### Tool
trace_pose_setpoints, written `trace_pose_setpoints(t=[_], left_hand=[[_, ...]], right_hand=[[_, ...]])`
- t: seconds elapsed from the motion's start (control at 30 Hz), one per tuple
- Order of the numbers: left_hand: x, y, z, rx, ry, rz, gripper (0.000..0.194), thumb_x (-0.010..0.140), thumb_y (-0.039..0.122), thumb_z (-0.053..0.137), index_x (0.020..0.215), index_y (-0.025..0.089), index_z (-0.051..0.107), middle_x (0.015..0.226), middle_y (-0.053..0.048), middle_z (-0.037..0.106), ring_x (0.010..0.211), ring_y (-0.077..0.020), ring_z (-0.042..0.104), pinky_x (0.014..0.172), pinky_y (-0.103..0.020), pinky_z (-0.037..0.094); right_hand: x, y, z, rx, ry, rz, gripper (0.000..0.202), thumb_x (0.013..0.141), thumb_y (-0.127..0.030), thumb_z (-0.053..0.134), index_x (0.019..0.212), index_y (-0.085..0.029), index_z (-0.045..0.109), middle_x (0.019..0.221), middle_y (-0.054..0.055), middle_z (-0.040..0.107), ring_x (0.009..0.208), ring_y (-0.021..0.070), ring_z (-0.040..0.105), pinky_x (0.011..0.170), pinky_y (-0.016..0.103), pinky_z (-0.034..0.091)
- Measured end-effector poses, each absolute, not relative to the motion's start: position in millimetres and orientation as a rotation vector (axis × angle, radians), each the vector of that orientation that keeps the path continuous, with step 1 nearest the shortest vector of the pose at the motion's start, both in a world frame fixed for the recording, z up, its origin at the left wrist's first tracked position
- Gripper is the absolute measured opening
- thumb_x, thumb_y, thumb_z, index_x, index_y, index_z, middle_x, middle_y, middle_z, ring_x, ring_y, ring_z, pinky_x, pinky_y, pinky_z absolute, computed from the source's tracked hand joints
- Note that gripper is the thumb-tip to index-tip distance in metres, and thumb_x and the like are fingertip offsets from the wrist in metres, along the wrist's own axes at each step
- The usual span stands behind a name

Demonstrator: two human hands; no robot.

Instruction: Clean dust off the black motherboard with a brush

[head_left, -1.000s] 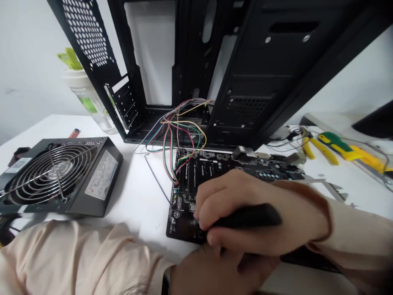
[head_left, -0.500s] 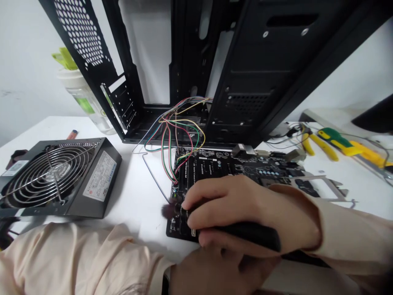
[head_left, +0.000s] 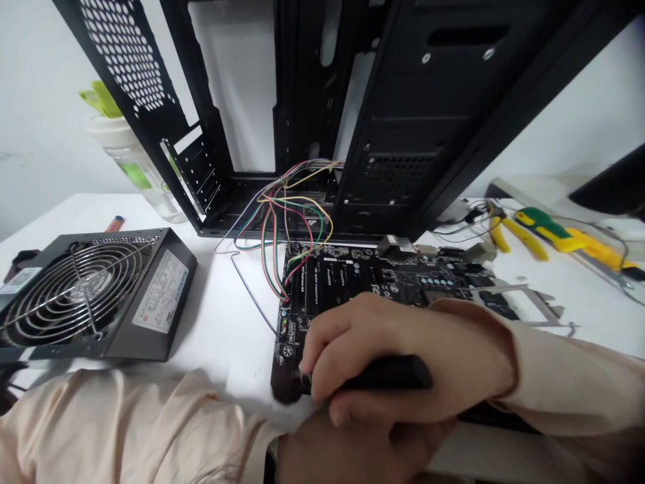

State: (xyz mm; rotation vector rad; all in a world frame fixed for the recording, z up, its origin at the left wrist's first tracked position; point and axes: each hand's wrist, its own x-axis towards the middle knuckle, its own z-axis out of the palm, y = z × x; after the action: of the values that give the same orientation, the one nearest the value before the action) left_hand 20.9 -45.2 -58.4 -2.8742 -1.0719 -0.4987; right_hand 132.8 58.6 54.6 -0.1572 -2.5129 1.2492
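Observation:
My right hand point(head_left: 373, 343) is closed around the black handle of a brush point(head_left: 398, 372). The dark bristles rest at the near left corner of a black motherboard point(head_left: 403, 286), which lies flat on the white table. Below and partly behind the right hand is my left hand point(head_left: 342, 447), close to the board's near edge. Its fingers are mostly hidden, so what they hold or touch does not show. Thin coloured wires point(head_left: 272, 222) run from the computer case point(head_left: 403, 128) to the board's left side.
The black case stands behind the motherboard. On the left sits a power supply point(head_left: 166, 296) with a fan grille, and behind it a bottle point(head_left: 134, 161) with a green lid. To the right lie yellow-handled pliers point(head_left: 524, 235) and a green and yellow tool point(head_left: 549, 228).
My right hand and the brush have moved slightly down and toward me, from the board's left edge to its near corner. The view has shifted a little; the left hand stays about where it was.

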Motion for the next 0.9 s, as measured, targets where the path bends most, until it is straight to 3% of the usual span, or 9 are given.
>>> trace_pose_setpoints(t=[0.13,0.3,0.5,0.6,0.67,0.77,0.9], left_hand=[[22,-44,-61,-2.760,-0.997,-0.727,0.052,0.095,0.051,0.033,0.142,0.029,0.041,0.099,-0.006,0.067,0.055,-0.0158,0.057,0.052,-0.029,0.050],[23,-45,-68,-2.951,-1.047,-0.632,0.055,0.093,0.055,0.037,0.144,0.033,0.035,0.103,-0.006,0.066,0.077,-0.0218,0.061,0.071,-0.036,0.052],[30,-48,-70,-2.928,-1.094,-0.563,0.054,0.096,0.049,0.032,0.146,0.028,0.034,0.118,-0.010,0.061,0.080,-0.0229,0.061,0.067,-0.034,0.051],[28,-48,-69,-3.006,-1.024,-0.433,0.059,0.094,0.056,0.035,0.147,0.032,0.029,0.114,-0.009,0.062,0.082,-0.0238,0.061,0.069,-0.035,0.051],[28,-48,-70,-3.000,-1.133,-0.399,0.058,0.093,0.057,0.035,0.147,0.035,0.028,0.109,-0.007,0.064,0.073,-0.0205,0.060,0.065,-0.033,0.051],[26,-46,-69,-2.933,-1.093,-0.573,0.053,0.096,0.052,0.033,0.145,0.033,0.033,0.108,-0.007,0.065,0.060,-0.0148,0.057,0.053,-0.026,0.048],[21,-39,-66,-2.824,-0.913,-0.729,0.055,0.096,0.053,0.036,0.145,0.026,0.036,0.110,-0.008,0.065,0.067,-0.0170,0.061,0.050,-0.024,0.046]], right_hand=[[134,59,60,-0.224,-2.627,1.139,0.014,0.088,-0.012,0.056,0.088,-0.007,0.069,0.096,0.011,0.064,0.073,0.0067,0.062,0.068,0.015,0.050],[137,59,67,-0.186,-2.588,1.240,0.009,0.084,-0.012,0.059,0.082,-0.009,0.068,0.085,0.008,0.067,0.073,0.0073,0.061,0.069,0.014,0.050],[137,60,65,-0.293,-2.625,1.139,0.015,0.090,-0.015,0.053,0.086,-0.011,0.067,0.094,0.009,0.066,0.076,0.0070,0.061,0.069,0.016,0.050],[139,59,69,-0.245,-2.610,1.216,0.013,0.086,-0.012,0.054,0.081,-0.012,0.066,0.084,0.007,0.067,0.073,0.0076,0.061,0.066,0.016,0.050],[139,58,69,-0.245,-2.592,1.261,0.013,0.083,-0.009,0.056,0.075,-0.011,0.066,0.074,0.005,0.067,0.067,0.0072,0.060,0.062,0.015,0.049],[136,57,64,-0.312,-2.582,1.189,0.014,0.083,-0.009,0.057,0.073,-0.011,0.066,0.070,0.004,0.067,0.065,0.0074,0.060,0.062,0.016,0.048],[137,58,64,-0.298,-2.567,1.065,0.015,0.088,-0.015,0.054,0.082,-0.010,0.066,0.084,0.009,0.068,0.076,0.0085,0.061,0.068,0.017,0.050]])
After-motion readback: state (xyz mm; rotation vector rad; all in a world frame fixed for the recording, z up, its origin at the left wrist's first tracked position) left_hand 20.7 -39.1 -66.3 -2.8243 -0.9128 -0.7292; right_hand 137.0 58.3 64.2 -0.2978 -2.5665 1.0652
